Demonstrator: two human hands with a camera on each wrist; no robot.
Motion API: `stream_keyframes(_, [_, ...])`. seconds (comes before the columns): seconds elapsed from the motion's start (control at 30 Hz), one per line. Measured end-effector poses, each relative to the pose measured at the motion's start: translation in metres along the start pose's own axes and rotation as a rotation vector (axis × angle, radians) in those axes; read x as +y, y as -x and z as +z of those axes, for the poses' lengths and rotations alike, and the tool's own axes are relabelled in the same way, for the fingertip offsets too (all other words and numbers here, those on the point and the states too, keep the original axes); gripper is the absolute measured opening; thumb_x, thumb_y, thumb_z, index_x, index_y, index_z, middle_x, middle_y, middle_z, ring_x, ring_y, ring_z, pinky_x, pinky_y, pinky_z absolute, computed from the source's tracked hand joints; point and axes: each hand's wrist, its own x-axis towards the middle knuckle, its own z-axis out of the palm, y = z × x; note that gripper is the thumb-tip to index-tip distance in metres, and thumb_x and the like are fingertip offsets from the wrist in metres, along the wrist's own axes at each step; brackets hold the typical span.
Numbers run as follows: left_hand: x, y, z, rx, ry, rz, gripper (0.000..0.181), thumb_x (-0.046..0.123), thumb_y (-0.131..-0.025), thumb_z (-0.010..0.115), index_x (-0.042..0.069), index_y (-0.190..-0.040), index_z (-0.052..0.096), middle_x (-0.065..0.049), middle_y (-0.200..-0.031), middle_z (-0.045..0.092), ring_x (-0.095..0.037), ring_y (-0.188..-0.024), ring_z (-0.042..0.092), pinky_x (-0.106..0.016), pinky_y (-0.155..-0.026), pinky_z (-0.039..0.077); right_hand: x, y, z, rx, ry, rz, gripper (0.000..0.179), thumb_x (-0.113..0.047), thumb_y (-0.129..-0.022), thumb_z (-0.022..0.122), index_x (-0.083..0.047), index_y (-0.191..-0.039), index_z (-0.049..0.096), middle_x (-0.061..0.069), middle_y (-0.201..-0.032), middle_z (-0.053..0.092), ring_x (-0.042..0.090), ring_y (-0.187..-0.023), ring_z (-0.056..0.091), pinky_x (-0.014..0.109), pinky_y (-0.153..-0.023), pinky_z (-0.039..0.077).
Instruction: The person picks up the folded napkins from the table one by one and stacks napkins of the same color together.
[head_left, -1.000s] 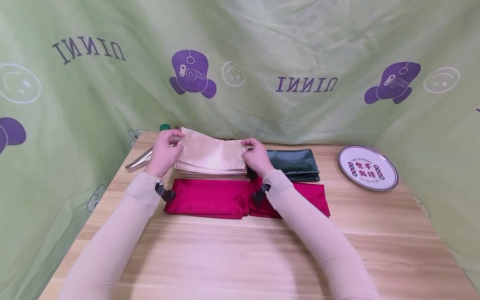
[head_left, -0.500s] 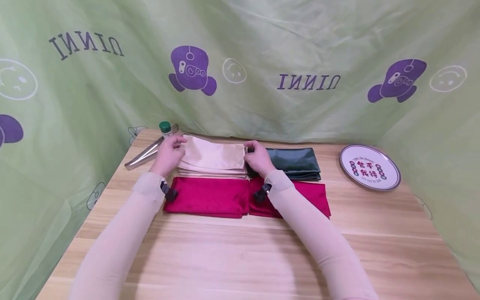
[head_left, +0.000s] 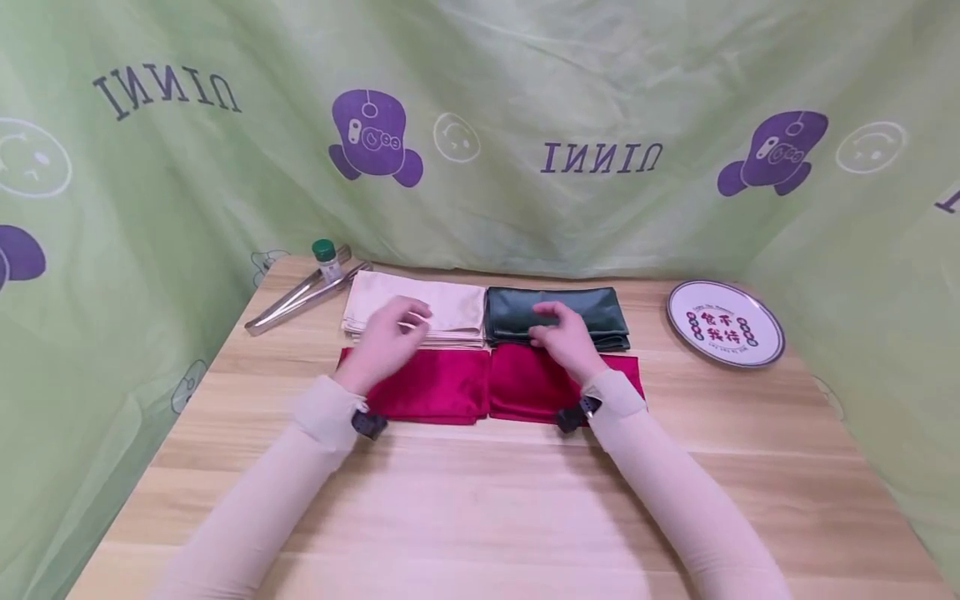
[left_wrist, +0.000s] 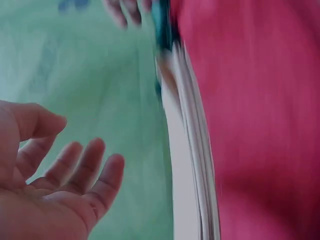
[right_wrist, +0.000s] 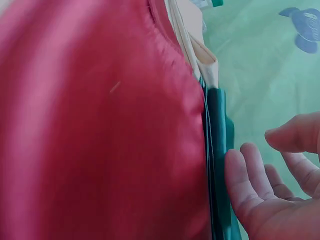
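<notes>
Two stacks of folded satin cloths lie side by side at the back, one cream point(head_left: 442, 302) and one dark green point(head_left: 600, 308). In front of them are two folded crimson cloths, the left one point(head_left: 438, 387) and the right one point(head_left: 525, 383). My left hand point(head_left: 388, 340) hovers over the cream stack's front edge and the left crimson cloth. Its fingers are loosely bent and hold nothing, as the left wrist view confirms. Above the green stack's front edge is my right hand point(head_left: 566, 337), relaxed, thumb apart from the fingers, with nothing in it.
Metal tongs point(head_left: 300, 302) lie at the back left, beside a small green-capped bottle point(head_left: 327, 260). A white plate with red lettering point(head_left: 723, 325) sits at the back right. Green printed curtain point(head_left: 510, 217) hangs behind and at both sides of the wooden table point(head_left: 480, 517).
Both hands have let go of the top cream cloth, which now lies flat on its stack. The left hand has moved right and nearer; the right hand has shifted right over the green stack.
</notes>
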Motion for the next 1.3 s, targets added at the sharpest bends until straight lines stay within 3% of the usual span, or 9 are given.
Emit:
stream_keyframes(0.13, [0.026,0.008,0.041,-0.187,-0.046,0.040,0.018,0.007,-0.089,0.063,0.002,-0.106,0.066,-0.007,-0.102,0.065,-0.021,-0.090,0.065,-0.037,-0.081,0.052,0.012,0.024,-0.033,0.021,0.023,0.009,0.044,0.000,-0.090,0.062,0.004,-0.132,0.052,0.023,-0.124,0.057,0.027,-0.084,0.068,0.028,-0.079,0.055])
stream_keyframes(0.23, [0.036,0.011,0.065,-0.291,-0.091,0.018,0.017,0.012,-0.090,0.064,0.005,-0.105,0.066,-0.001,-0.096,0.065,-0.015,-0.084,0.062,-0.033,-0.079,0.051,0.021,0.042,-0.058,0.062,0.081,0.008,0.040,-0.001,-0.090,0.062,0.004,-0.129,0.053,0.023,-0.119,0.058,0.019,-0.079,0.066,0.023,-0.074,0.053])
stream_keyframes(0.4, [0.038,0.015,0.092,-0.377,-0.170,-0.001,0.013,0.012,-0.090,0.066,0.008,-0.102,0.065,0.001,-0.087,0.062,-0.013,-0.075,0.058,-0.030,-0.073,0.050,0.033,0.069,-0.091,0.132,0.299,0.022,0.040,-0.004,-0.090,0.062,0.004,-0.129,0.053,0.023,-0.118,0.056,0.022,-0.090,0.059,0.028,-0.078,0.049])
stream_keyframes(0.6, [0.039,0.021,0.107,-0.448,-0.241,0.030,0.008,0.013,-0.090,0.067,0.012,-0.098,0.066,0.004,-0.087,0.064,-0.015,-0.080,0.058,-0.032,-0.077,0.050,0.041,0.082,-0.103,0.045,0.620,0.112,0.064,-0.021,-0.088,0.071,0.001,-0.139,0.039,0.028,-0.132,0.041,0.040,-0.115,0.047,0.053,-0.100,0.039])
stream_keyframes(0.8, [0.044,0.022,0.119,-0.477,-0.264,0.056,0.008,0.014,-0.091,0.067,0.014,-0.098,0.067,0.003,-0.091,0.065,-0.016,-0.087,0.058,-0.033,-0.083,0.049,0.042,0.087,-0.111,0.023,0.729,0.159,0.084,-0.026,-0.084,0.075,0.001,-0.147,0.027,0.033,-0.132,0.035,0.045,-0.117,0.040,0.059,-0.101,0.036])
stream_keyframes(1.03, [0.043,0.021,0.121,-0.396,-0.332,0.016,0.015,0.014,-0.088,0.069,0.009,-0.102,0.066,-0.001,-0.087,0.060,-0.021,-0.092,0.054,-0.036,-0.087,0.043,0.043,0.097,-0.129,-0.030,0.748,0.190,0.086,-0.025,-0.085,0.074,0.003,-0.148,0.023,0.035,-0.137,0.036,0.048,-0.123,0.037,0.061,-0.104,0.032])
stream_keyframes(1.1, [0.044,0.021,0.123,-0.391,-0.396,0.011,0.019,0.018,-0.089,0.068,0.007,-0.105,0.065,-0.002,-0.087,0.062,-0.022,-0.092,0.055,-0.037,-0.087,0.041,0.043,0.101,-0.134,-0.033,0.735,0.207,0.086,-0.023,-0.085,0.074,0.004,-0.149,0.022,0.035,-0.138,0.036,0.048,-0.124,0.036,0.061,-0.104,0.032])
stream_keyframes(1.2, [0.049,0.021,0.128,-0.406,-0.482,-0.008,0.030,0.025,-0.090,0.066,0.006,-0.114,0.064,-0.004,-0.094,0.068,-0.025,-0.096,0.055,-0.040,-0.085,0.039,0.043,0.106,-0.139,-0.040,0.715,0.221,0.085,-0.021,-0.085,0.073,0.005,-0.148,0.022,0.035,-0.139,0.036,0.049,-0.124,0.037,0.061,-0.105,0.031])
stream_keyframes(1.3, [0.056,0.022,0.132,-0.437,-0.505,-0.057,0.038,0.028,-0.090,0.066,0.008,-0.123,0.063,-0.005,-0.108,0.069,-0.029,-0.101,0.050,-0.043,-0.082,0.038,0.045,0.109,-0.140,-0.053,0.716,0.195,0.082,-0.020,-0.085,0.074,0.005,-0.147,0.026,0.035,-0.140,0.037,0.049,-0.125,0.038,0.061,-0.106,0.030])
